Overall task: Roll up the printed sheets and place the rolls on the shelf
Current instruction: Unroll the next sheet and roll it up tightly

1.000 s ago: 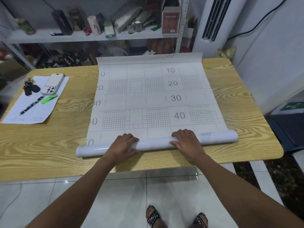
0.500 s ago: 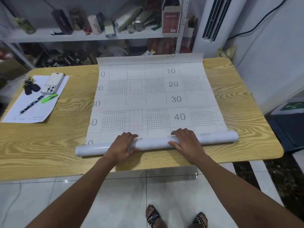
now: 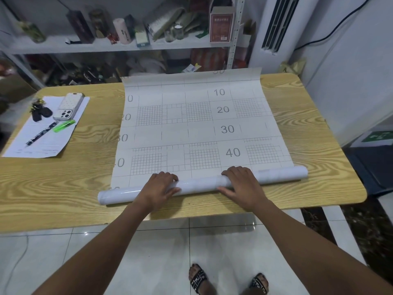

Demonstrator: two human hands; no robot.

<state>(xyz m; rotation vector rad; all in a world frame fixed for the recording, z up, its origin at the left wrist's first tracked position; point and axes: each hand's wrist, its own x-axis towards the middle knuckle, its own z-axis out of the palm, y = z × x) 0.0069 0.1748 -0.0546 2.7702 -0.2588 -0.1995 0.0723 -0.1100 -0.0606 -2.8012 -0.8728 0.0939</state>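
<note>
Step in hand, by my judgement: winding up the sheet. Shelving has not begun.

The pale, glossy printed sheet [image 3: 191, 128], marked with grey grids and numbers, lies flat through the centre of the frame on the yellow wood-grain table [image 3: 63, 188]. Its far edge curls up past the table's upper edge. Its near end is wound into a slim white roll [image 3: 197, 184] across the lower centre, slanting a little higher toward frame right.

Grip: my left hand [image 3: 158, 188] and right hand [image 3: 241, 184] sit on the roll's middle stretch, with a bare length between them. On each, the fingers curve over the top and the thumb lies along the near side, so both are closed round the roll. Both roll ends project beyond the hands.

Most of the sheet remains unrolled. The next move calls for pushing the roll up-frame with even pressure from both hands, correcting the slant so the layers do not telescope. The white metal shelf [image 3: 106, 46] crosses the upper frame; where a roll would fit I cannot tell.
</note>
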